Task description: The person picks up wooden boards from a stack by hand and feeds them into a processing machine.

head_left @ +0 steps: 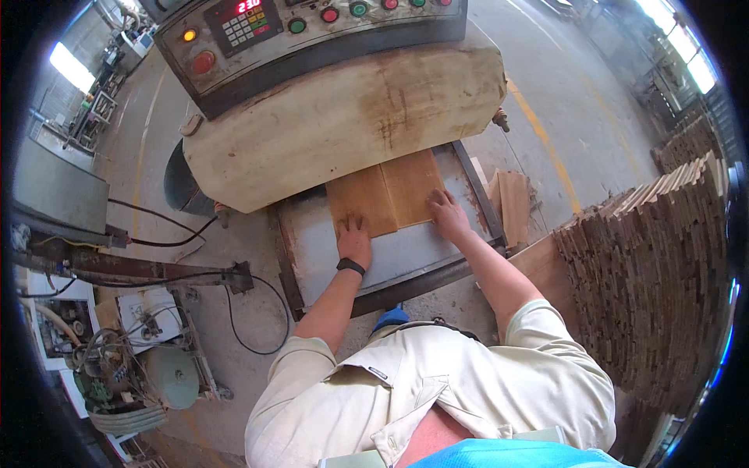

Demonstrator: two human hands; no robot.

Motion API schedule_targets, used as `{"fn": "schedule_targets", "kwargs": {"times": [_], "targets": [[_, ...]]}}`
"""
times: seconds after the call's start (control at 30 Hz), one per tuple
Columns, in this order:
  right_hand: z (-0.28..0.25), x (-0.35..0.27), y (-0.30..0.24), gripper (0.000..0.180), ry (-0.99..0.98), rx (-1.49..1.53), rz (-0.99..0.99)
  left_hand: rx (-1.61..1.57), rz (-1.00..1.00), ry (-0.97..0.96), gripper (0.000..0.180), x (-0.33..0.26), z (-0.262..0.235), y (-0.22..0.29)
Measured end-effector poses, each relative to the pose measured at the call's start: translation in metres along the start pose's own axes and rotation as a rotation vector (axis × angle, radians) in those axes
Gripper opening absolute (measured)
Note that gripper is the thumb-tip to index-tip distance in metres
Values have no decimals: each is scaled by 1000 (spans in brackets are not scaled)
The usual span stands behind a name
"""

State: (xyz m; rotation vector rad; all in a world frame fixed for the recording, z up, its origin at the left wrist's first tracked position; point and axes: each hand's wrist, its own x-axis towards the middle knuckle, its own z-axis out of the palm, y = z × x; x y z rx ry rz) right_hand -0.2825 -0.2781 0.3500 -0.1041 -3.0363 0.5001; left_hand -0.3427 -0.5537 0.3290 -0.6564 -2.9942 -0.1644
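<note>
Two thin, light-brown wooden boards lie side by side, the left board (360, 204) against the right board (412, 187). Both rest flat on the grey metal bed (413, 253) of a machine, and their far ends pass out of sight under its cream hood (343, 117). The fingers of my left hand (354, 239) are spread on the near left corner of the left board. On the right board's outer edge lies my right hand (448, 215), its fingers stretched forward and apart. Neither hand visibly wraps round a board.
Above the hood sits a control panel (265, 47) with a keypad, a lit display and coloured buttons. A tall stack of thin wooden slats (644, 273) stands on the right. Loose wood pieces (511, 207) lie beside the bed. Black cable (269, 351) loops at the left, near a compressor (172, 378).
</note>
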Motion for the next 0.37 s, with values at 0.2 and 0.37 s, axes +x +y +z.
{"fn": "schedule_targets", "kwargs": {"times": [0.2, 0.37], "targets": [[-2, 11, -21, 60, -78, -72, 50, -27, 42, 2, 50, 33, -12, -15], [12, -22, -28, 67, -74, 15, 94, -138, 41, -114, 55, 59, 1, -26]]}}
